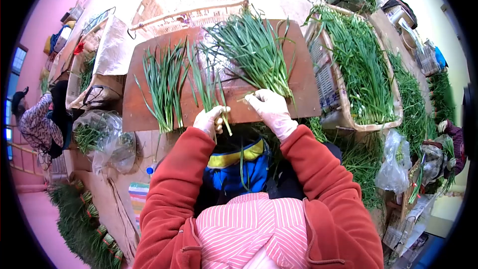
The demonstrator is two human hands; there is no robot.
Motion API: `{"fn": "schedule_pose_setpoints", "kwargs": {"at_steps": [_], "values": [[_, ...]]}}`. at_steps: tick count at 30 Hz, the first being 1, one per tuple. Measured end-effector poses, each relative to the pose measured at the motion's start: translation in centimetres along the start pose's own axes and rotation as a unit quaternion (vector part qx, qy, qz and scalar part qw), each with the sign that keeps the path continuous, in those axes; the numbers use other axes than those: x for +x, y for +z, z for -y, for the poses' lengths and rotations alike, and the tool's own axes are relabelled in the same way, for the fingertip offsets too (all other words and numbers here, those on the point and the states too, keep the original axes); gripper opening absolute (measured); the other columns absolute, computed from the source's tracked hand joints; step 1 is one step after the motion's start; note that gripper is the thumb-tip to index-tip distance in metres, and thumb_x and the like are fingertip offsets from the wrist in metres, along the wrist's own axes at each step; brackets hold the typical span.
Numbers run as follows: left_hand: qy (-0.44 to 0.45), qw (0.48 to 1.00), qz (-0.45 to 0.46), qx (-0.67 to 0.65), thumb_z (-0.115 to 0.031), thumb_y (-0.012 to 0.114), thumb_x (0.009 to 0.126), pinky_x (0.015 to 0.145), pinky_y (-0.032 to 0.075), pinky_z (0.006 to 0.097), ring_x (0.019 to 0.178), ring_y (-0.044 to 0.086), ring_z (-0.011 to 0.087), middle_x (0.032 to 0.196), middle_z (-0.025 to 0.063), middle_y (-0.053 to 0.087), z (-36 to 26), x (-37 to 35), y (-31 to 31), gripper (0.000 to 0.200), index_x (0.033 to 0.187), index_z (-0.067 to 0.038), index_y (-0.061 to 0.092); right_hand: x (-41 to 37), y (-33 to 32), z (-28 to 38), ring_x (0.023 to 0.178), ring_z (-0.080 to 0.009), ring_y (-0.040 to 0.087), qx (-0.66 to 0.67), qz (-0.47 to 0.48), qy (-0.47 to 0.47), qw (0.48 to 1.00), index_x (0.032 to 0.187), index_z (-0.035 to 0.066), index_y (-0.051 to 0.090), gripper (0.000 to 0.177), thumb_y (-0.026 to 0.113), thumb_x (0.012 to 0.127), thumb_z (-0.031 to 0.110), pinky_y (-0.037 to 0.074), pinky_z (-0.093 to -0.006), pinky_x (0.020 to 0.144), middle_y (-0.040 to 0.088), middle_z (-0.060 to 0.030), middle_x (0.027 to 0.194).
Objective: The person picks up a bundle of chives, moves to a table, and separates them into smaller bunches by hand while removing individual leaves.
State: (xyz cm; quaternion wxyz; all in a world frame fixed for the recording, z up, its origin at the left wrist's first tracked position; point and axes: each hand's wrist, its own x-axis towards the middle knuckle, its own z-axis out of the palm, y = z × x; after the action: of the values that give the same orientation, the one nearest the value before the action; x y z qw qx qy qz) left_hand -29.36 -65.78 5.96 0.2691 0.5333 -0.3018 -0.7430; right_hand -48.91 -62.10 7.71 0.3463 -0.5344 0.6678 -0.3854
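Note:
My left hand (212, 121), in a pale glove, is closed around a few green garlic chives (203, 89); their stem ends stick out below the fingers. The gloved right hand (273, 111) is at the board's near edge, thumb and forefinger pinched together. A small pale bit shows at those fingertips, too small to name. Just beyond it lies a large loose pile of chives (259, 45), white stem ends toward me. A smaller bunch of chives (167, 84) rests on the left of the reddish-brown board (304, 89).
Behind the board stands a plastic crate (189, 2). A crate rim (343, 92) surrounds many chives at right. Plastic bags lie at left (117, 142) and right (393, 164). Tied bundles (89, 224) line the lower left floor. Other people work at far left (37, 119) and far right (455, 142).

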Motion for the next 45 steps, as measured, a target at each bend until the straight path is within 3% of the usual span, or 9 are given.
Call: {"fn": "schedule_pose_setpoints", "kwargs": {"at_steps": [5,7,9,18,27,32,36,41,45], "values": [[-0.011,1.0,0.023,-0.011,-0.025,0.055,0.084,0.047,0.032,0.0238,0.048,0.039,0.0086,0.056,-0.0055,0.041,0.7,1.1,-1.5,0.023,0.093,-0.005,0.063,-0.9,-2.3,1.3,0.072,-0.0281,0.06,-0.171,0.025,-0.057,0.983,0.08,0.007,0.065,0.031,0.057,0.082,0.037,0.046,-0.0373,0.067,0.062,-0.0129,0.075],[-0.009,0.999,0.043,-0.028,-0.025,0.055,0.085,0.049,0.033,0.0242,0.049,0.04,0.0088,0.057,-0.0053,0.041,0.8,0.9,-1.5,0.024,0.093,-0.004,0.062,-0.4,-3.1,2.6,0.07,-0.0282,0.061,-0.274,0.314,0.099,0.903,0.08,0.007,0.065,0.048,0.044,0.085,0.049,0.046,-0.0386,0.068,0.063,-0.0112,0.069],[-0.009,0.996,0.085,-0.026,-0.026,0.054,0.085,0.053,0.036,0.0248,0.052,0.041,0.0089,0.059,-0.0052,0.043,0.8,0.8,-1.4,0.025,0.096,-0.005,0.061,-0.9,-1.9,2.2,0.064,-0.0244,0.062,-0.281,0.391,0.114,0.869,0.082,0.006,0.066,0.059,0.038,0.085,0.058,0.047,-0.0364,0.065,0.063,-0.0094,0.065],[-0.079,0.966,0.221,-0.11,-0.033,0.039,0.094,0.063,0.047,0.0342,0.071,0.059,0.024,0.09,0.0135,0.061,3.0,1.2,0.1,0.038,0.114,-0.003,0.051,-2.1,3.2,0.9,0.049,-0.0142,0.054,0.079,0.406,0.116,0.903,0.082,0.004,0.061,0.05,0.05,0.084,0.053,0.043,-0.0255,0.046,0.06,-0.0052,0.065],[-0.091,0.945,0.286,-0.128,-0.046,0.03,0.094,0.06,0.052,0.046,0.075,0.06,0.0324,0.1,0.0191,0.059,1.7,-0.6,1.6,0.054,0.12,0.0,0.045,-2.1,3.4,0.8,0.048,-0.0151,0.052,0.035,0.383,0.056,0.921,0.075,0.004,0.062,0.041,0.054,0.084,0.043,0.04,-0.0258,0.044,0.058,-0.0049,0.061],[-0.056,0.951,0.261,-0.158,-0.046,0.048,0.088,0.077,0.05,0.0448,0.095,0.056,0.0279,0.114,0.0121,0.054,0.4,-1.2,2.2,0.053,0.122,-0.005,0.046,-2.6,2.2,2.3,0.049,-0.0138,0.05,0.081,0.429,0.052,0.898,0.074,0.006,0.065,0.043,0.054,0.084,0.046,0.04,-0.0265,0.046,0.059,-0.0037,0.061],[0.04,0.95,0.234,-0.205,-0.04,0.059,0.084,0.076,0.045,0.0313,0.071,0.048,0.0117,0.076,-0.0049,0.047,-0.6,-0.9,1.5,0.056,0.128,-0.008,0.044,-3.4,2.6,1.1,0.055,-0.0172,0.051,0.063,0.49,0.028,0.869,0.075,0.005,0.064,0.049,0.054,0.082,0.053,0.042,-0.0301,0.052,0.058,-0.0052,0.064],[0.112,0.947,0.247,-0.175,-0.027,0.06,0.085,0.061,0.043,0.0278,0.051,0.043,0.0087,0.055,-0.0052,0.041,-1.1,-1.2,1.0,0.044,0.12,-0.002,0.05,-2.6,2.6,1.2,0.065,-0.0267,0.058,-0.127,0.473,-0.011,0.872,0.078,0.004,0.063,0.046,0.058,0.078,0.05,0.046,-0.0368,0.061,0.061,-0.0118,0.07],[0.231,0.953,0.194,-0.03,-0.017,0.057,0.085,0.049,0.041,0.025,0.044,0.041,0.0087,0.05,-0.003,0.042,-1.7,-2.1,2.9,0.032,0.109,0.003,0.056,-2.7,3.0,0.7,0.078,-0.0327,0.061,-0.212,0.269,-0.092,0.935,0.088,0.008,0.061,0.038,0.064,0.073,0.042,0.047,-0.0401,0.069,0.063,-0.0145,0.079]]}}
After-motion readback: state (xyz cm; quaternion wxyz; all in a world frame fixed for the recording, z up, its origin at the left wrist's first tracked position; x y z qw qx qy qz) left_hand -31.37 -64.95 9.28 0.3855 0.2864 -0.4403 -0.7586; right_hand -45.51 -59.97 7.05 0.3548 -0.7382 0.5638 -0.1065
